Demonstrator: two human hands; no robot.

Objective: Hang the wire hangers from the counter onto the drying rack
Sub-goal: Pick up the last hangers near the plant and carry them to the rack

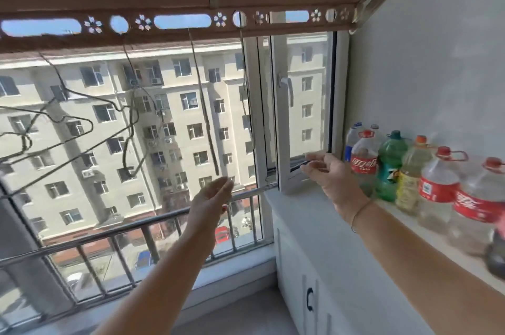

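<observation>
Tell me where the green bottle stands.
In the head view, right side: the green bottle stands on the white counter along the wall, between a red-labelled cola bottle and a yellowish bottle.

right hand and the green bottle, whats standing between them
In the head view, a red-labelled cola bottle stands between the right hand and the green bottle.

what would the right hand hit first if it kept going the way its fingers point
Probably the lower frame of the open window sash, just beyond the fingertips of the right hand; depth is unclear, so they may already touch it.
</observation>
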